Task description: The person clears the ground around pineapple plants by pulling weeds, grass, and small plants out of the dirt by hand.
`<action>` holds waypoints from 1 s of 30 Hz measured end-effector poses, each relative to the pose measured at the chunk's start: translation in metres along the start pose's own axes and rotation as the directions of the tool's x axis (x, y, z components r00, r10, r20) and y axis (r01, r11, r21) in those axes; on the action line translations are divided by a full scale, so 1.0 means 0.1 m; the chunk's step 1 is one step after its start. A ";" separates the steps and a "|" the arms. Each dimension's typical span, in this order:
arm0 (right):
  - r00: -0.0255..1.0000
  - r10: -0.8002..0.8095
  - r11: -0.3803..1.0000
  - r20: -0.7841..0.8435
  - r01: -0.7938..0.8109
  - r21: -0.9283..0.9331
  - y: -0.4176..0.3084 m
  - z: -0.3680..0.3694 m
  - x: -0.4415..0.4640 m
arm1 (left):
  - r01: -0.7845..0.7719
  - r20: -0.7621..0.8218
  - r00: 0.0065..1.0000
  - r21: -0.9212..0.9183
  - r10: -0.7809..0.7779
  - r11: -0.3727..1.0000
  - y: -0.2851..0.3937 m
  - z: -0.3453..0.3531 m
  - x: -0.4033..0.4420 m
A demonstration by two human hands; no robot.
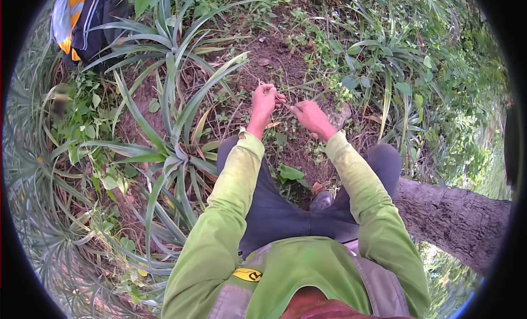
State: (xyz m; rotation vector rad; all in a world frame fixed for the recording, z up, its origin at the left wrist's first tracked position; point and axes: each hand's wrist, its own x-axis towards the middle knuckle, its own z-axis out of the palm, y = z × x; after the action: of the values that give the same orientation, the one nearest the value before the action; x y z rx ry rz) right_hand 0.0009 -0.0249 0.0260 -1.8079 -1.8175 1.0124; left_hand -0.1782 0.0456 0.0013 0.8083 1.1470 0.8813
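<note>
My left hand (265, 102) is raised over the soil in front of my knees, its fingers pinched together. Close on its right, my right hand (312, 118) is also closed, thumb and fingers pressed together. Something thin, like a strand or stem, seems to run between the two hands, but it is too small to name. Beneath them lies brown soil (277, 58) with small weeds and dry twigs. To the left of my hands grows a spiky plant with long grey-green leaves (177, 154), like a pineapple plant.
A tree trunk (450, 217) lies close by my right knee. More spiky plants (387, 47) and leafy weeds grow on the right. At the upper left is a person in dark clothing (99, 28) with white stripes. My shoe (321, 200) rests on the ground between my legs.
</note>
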 end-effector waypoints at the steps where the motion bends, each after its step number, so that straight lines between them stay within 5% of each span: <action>1: 1.000 0.007 1.000 0.004 -0.007 0.020 0.12 -0.11 -0.05 | 0.000 0.000 1.000 -0.002 0.000 1.000 -0.06 0.11 -0.01; 4: 0.999 -0.013 0.999 0.037 0.014 -0.032 0.17 -0.37 -0.05 | 0.029 0.068 0.997 -0.012 -0.029 1.000 -0.15 0.34 -0.07; 6: 0.997 -0.064 0.997 0.053 0.066 -0.046 0.06 -0.50 -0.07 | 0.036 0.092 0.996 -0.253 -0.013 0.967 -0.12 0.45 -0.21; 8: 0.994 -0.085 0.992 0.066 0.091 -0.084 -0.15 -0.60 -0.30 | 0.020 0.098 0.995 -0.258 0.005 0.966 -0.14 0.40 -0.16; 16: 0.983 -0.032 0.970 -0.183 -0.014 -0.244 -0.17 -1.48 -1.34 | 0.078 0.260 0.966 -0.261 -0.008 0.962 -0.11 0.60 -0.38; 20: 0.923 0.143 0.953 -0.356 -0.226 -0.202 0.24 -1.78 -1.97 | -0.045 0.296 0.953 -0.092 0.070 0.995 -0.06 0.68 -0.38; 22: 0.862 0.385 0.923 -0.329 -0.356 0.147 0.57 -1.68 -2.33 | -0.103 0.323 0.945 0.128 0.056 0.986 -0.07 0.68 -0.37; 24: 0.824 0.399 0.913 -0.403 -0.396 0.094 0.93 -1.41 -2.74 | -0.132 0.290 0.954 0.204 0.069 0.970 -0.14 0.68 -0.31; 27: 0.769 0.536 0.830 -0.349 -0.405 0.383 1.48 -0.48 -3.53 | -0.225 0.269 0.958 0.484 0.102 0.846 -0.10 0.66 -0.34; 28: 0.737 0.662 0.741 -0.132 -0.620 0.258 1.04 -0.42 -3.73 | -0.224 0.276 0.956 0.483 0.095 0.846 -0.15 0.65 -0.30; 29: 0.870 0.451 0.891 -0.201 -0.424 0.165 1.65 0.20 -4.21 | -0.254 0.285 0.951 0.511 0.117 0.822 -0.23 0.63 -0.23; 30: 0.868 0.472 0.882 -0.153 -0.460 0.108 1.79 0.55 -4.53 | -0.281 0.292 0.947 0.536 0.137 0.796 -0.28 0.61 -0.20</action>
State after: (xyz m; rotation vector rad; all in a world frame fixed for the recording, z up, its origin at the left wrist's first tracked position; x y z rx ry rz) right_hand 0.1306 -0.4926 -0.0405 -2.2734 -1.2483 1.0183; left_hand -0.1180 0.0105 -0.0016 1.5273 1.1285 0.5872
